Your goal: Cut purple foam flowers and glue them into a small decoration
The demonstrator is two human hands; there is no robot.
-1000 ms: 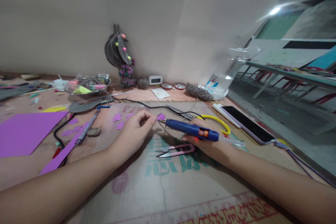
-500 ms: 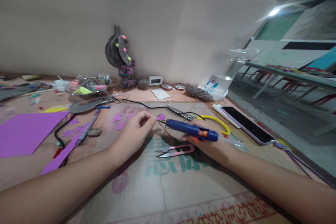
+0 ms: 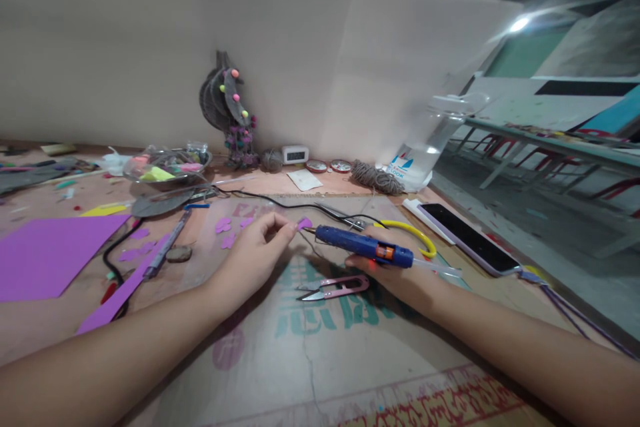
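Between the thumb and fingertips of my left hand (image 3: 265, 240) is a small purple foam petal (image 3: 305, 222). My right hand (image 3: 377, 260) is wrapped round a blue glue gun (image 3: 363, 245), whose nozzle points left and meets the petal's edge or lies very close to it. A clear glue stick (image 3: 440, 269) sticks out of the gun's back end. Grey yarn (image 3: 313, 243) trails down just below the nozzle. Pink thread snips (image 3: 335, 287) lie on the cardboard under the gun. More purple foam cutouts (image 3: 223, 225) lie left of my left hand, partly hidden by it.
Purple foam sheet (image 3: 50, 257), a pen (image 3: 167, 247) and a stone (image 3: 179, 253) are at left. A bowl of craft bits (image 3: 167, 177), a beaded grey ornament (image 3: 225, 107), a timer (image 3: 295, 155) and a water jug (image 3: 417, 153) stand behind. A phone (image 3: 470, 237) lies at right; a black cord (image 3: 280, 200) crosses the cardboard.
Almost nothing differs. The whole view has shifted very slightly, while both hands keep their hold on the petal and the glue gun.
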